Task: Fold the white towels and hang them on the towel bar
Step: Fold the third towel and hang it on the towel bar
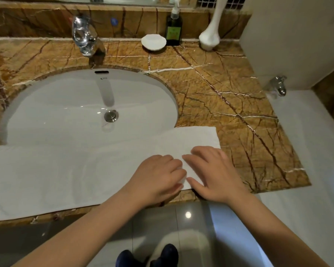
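A long white towel [69, 170] lies flat along the front of the brown marble counter [229, 97], covering the near rim of the sink. My left hand [156, 176] rests on the towel near its right end, fingers curled at the front corner. My right hand [214, 172] lies flat beside it on the same end, fingers spread and pointing left. The two hands almost touch. No towel bar is in view.
A white oval sink [66, 105] with a chrome faucet [84, 35] sits behind the towel. At the back stand a white soap dish [153, 42], a dark pump bottle [174, 29] and a white vase [210, 35]. A bathtub [307, 151] with a chrome tap [279, 84] lies to the right.
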Tool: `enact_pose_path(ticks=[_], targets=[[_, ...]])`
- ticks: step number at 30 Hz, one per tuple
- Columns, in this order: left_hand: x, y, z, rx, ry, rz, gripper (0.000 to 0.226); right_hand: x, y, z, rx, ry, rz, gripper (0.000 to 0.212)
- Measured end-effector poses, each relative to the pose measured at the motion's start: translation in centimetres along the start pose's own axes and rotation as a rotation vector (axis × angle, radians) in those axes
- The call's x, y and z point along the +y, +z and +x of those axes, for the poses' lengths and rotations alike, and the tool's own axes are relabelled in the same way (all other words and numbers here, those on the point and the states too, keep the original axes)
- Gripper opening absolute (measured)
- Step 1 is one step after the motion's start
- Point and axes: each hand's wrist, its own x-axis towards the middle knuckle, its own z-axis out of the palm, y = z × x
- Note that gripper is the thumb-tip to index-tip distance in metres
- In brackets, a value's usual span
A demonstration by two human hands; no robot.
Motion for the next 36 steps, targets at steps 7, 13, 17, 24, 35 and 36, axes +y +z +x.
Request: enact_pose_path(ticks=[7,13,17,24,35,36], targets=[[0.3,0.0,0.4,-0.030,0.053,0.049,0.029,1.3,-0.2,-0.8,-0.020,-0.191,-0.079,0.052],[1.3,0.1,0.7,-0.037,0.011,0.040,0.021,1.9,-0.3,-1.3,0.012,-0.229,-0.099,0.034],[1.6,0.2,0.9,0.021,-0.028,0.082,0.017,2.4,-0.5,-1.6,0.031,-0.232,-0.080,0.036],[1.1,-0.8,1.0,0.072,-0.162,0.095,0.024,2.7,-0.3,-1.6,0.273,-0.131,-0.021,0.036],[-0.3,-0.8,-1.3,-0.023,-0.124,0.011,0.030,3.1,0.0,-3.1,0.229,-0.032,-0.008,0.030],[-0.4,-0.8,-1.5,0.001,-0.130,-0.009,0.030,3.2,-0.1,-3.2,0.232,-0.027,-0.011,0.031]])
